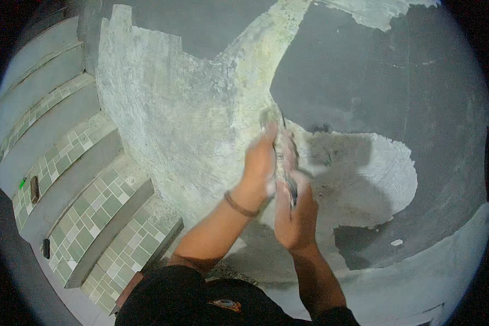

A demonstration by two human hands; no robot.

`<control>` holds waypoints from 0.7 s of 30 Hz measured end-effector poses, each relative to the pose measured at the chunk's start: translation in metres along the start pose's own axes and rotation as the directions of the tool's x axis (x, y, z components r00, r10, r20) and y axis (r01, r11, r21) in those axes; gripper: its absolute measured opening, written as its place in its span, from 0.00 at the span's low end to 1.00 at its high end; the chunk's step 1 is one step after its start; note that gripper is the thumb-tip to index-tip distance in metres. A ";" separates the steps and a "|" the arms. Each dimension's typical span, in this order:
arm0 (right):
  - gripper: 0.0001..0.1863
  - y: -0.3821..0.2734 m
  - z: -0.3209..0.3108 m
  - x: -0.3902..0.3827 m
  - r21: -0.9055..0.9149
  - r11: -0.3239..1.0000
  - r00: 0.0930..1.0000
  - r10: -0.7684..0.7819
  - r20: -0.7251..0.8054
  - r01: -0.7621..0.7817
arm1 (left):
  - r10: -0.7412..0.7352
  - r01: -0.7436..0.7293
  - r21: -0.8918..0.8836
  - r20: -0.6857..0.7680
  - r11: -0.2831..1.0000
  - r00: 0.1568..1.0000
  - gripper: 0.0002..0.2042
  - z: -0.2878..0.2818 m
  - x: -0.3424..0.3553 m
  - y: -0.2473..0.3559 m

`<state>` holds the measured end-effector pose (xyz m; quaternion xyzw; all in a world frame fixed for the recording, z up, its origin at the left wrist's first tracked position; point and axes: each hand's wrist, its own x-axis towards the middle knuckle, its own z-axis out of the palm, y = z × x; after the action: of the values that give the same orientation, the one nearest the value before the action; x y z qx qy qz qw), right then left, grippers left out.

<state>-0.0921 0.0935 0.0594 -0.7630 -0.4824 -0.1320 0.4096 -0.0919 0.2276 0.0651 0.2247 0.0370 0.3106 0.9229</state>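
A narrow, whitish, plaster-smeared hand tool (280,163) is held up in front of a patchy wall (179,98). Its dark handle edge (293,191) shows at the lower end; its exact kind is hard to make out because it is thin and blurred here. My right hand (298,217) is closed round the lower part. From the left side, my left hand (259,163) presses against the upper part with its fingers closed, some of them blurred or hidden. A brown band circles my left wrist. The tool's upper end is close to the wall; whether it touches cannot be told.
Tiled steps (92,204) climb along the left side. On them lie a brown block (35,189), a small green thing (22,183) and a black object (46,249). Dark grey paint (358,81) remains around pale bare patches. A bright white patch (394,174) is at right.
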 end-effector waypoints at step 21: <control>0.20 0.005 -0.013 -0.012 -0.066 0.987 0.986 0.152 0.074 -0.147 | -0.009 0.010 -0.017 0.085 1.000 0.996 0.20 0.002 -0.005 -0.015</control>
<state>-0.0912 0.0753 0.0578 -0.8135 -0.4354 -0.0853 0.3760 -0.0874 0.2132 0.0605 0.2294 -0.0038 0.2967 0.9270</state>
